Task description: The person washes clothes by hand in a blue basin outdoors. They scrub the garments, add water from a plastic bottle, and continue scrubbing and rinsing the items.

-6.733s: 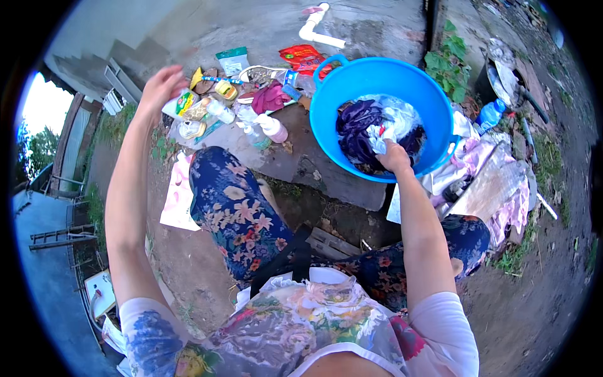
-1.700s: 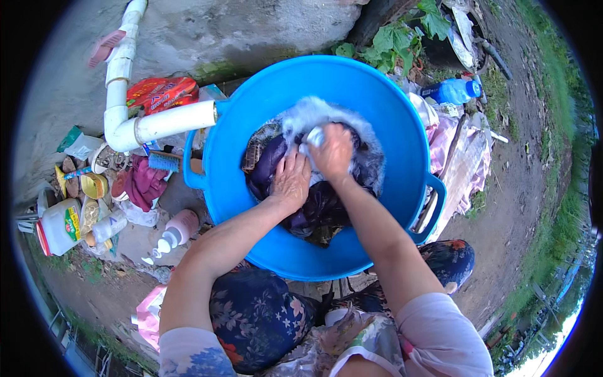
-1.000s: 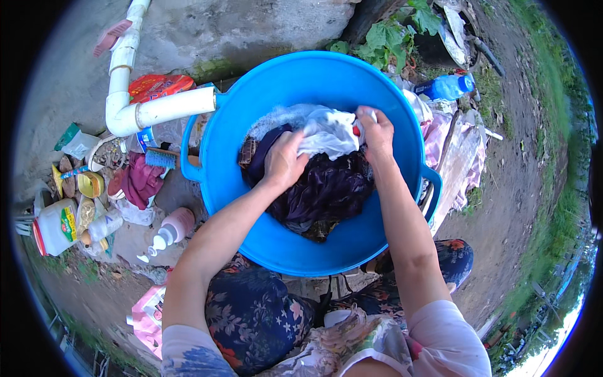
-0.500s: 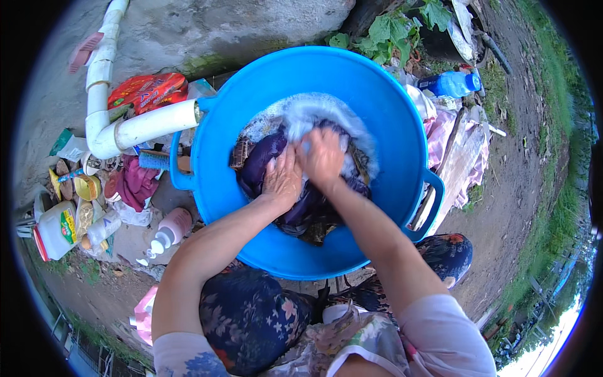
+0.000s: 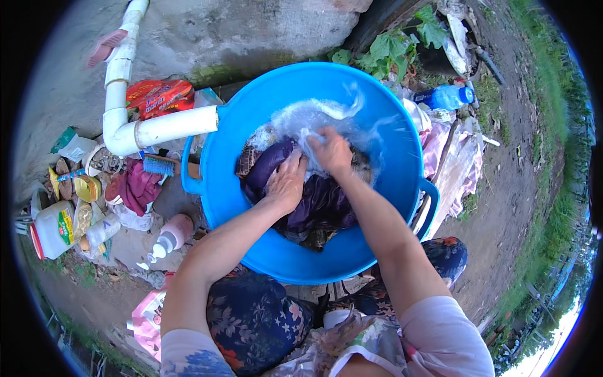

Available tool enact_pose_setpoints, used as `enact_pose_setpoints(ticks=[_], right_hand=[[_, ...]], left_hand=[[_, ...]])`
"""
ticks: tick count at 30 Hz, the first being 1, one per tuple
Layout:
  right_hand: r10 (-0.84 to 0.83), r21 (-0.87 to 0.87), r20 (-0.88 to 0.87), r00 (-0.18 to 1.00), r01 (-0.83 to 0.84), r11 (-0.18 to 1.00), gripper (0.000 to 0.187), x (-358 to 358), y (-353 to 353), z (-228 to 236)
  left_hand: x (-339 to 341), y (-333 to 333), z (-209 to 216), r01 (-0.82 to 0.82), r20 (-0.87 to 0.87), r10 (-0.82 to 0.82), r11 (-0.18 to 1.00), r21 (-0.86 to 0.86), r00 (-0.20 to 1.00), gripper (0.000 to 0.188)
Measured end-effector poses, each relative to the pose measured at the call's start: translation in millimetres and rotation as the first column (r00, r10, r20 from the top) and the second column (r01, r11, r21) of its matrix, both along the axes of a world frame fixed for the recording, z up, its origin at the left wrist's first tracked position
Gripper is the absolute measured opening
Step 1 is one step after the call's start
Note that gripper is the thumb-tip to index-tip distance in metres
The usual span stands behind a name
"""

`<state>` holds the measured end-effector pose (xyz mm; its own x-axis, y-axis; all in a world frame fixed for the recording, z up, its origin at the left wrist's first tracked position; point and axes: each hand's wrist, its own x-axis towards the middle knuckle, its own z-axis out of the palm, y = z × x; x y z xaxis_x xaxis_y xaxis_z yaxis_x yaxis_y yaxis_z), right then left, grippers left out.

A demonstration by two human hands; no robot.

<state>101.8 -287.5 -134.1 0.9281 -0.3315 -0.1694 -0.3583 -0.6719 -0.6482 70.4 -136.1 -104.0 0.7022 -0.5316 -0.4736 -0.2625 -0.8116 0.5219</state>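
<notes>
A white cloth, wet and bunched, lies inside the blue tub, a little above the middle of the pile. It looks crumpled and partly blurred, its edges hard to tell from the white suds around it; streaks of spray rise toward the tub's far right wall. Beneath and nearer the person spreads a dark purple cloth, soaked, glossy and deeply creased, swelling into a smooth rounded fold on the left. A brown patterned item shows under its near edge.

The right hand clasps the white cloth with curled fingers. The left hand lies on the purple fold, fingers extended toward the white cloth; whether it pinches any fabric, I cannot tell.

Left of the tub, a white pipe ends beside the rim, with a blue-bristled brush and a pink pump bottle nearby. On the right lies a blue bottle.
</notes>
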Motion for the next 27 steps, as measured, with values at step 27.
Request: enact_pose_setpoints(ticks=[27], right_hand=[[-0.102, 0.169, -0.032, 0.994, 0.106, 0.98, 0.019, -7, -14, -6]], left_hand=[[-14, 0, -13, 0.18, 0.185, -0.182, 0.983, 0.025, 0.966, 0.076]])
